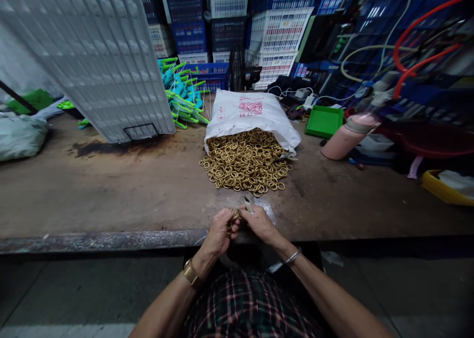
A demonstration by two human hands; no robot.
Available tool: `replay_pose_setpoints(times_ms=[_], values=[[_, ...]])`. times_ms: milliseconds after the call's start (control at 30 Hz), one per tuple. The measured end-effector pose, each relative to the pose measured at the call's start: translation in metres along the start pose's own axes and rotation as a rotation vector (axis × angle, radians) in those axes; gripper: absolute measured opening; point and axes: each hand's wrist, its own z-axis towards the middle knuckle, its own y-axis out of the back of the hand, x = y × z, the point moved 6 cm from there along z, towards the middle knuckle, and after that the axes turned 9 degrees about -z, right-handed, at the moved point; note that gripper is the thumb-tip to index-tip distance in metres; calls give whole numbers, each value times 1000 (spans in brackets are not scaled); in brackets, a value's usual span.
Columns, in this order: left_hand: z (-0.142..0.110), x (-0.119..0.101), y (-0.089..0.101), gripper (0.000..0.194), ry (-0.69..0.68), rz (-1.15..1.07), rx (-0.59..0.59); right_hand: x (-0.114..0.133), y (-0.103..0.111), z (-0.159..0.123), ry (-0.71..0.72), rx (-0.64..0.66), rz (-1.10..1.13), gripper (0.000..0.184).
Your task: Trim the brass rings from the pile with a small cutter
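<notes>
Left hand [219, 232]: I clasp round gold-coloured metal rings [229, 227], likely steadying them.
Right hand [261, 225]: I grip a pale, dark-tipped tool [248, 206].
White printed sack [231, 111]: opens toward me, likely for reach.

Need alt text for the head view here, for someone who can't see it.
A person's left hand holds several gold-coloured rings at the edge of a table while the right hand grips what looks like a small knife. Beyond, a heap of similar rings spills from a white sack; crates are stacked behind.
</notes>
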Motion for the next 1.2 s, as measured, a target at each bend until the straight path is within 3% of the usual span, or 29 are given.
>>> replay_pose_setpoints(times_ms=[133, 300, 400, 567, 633, 967, 1200], values=[[-1, 0, 7, 34, -11, -5, -49, 5, 10, 0, 137, -112, -252, 23], [-3, 1, 5, 35, -17, 53, -29, 9, 8, -2, 216, -71, -372, 25], [-4, 0, 6, 34, -52, 108, -24, 11, 7, -3, 159, -64, -274, 26], [-6, -9, 8, 34, -210, 351, -85, -8, -10, -9, -239, 95, 258, 31], [-7, -11, 8, 35, -241, 421, -116, -12, -18, -13, -314, 146, 420, 34], [-8, -13, 3, 34, -187, 429, -87, -12, -17, -10, -276, 95, 437, 35], [-3, -7, 7, 32, -90, 336, 15, -8, -6, -3, -163, 21, 175, 21]])
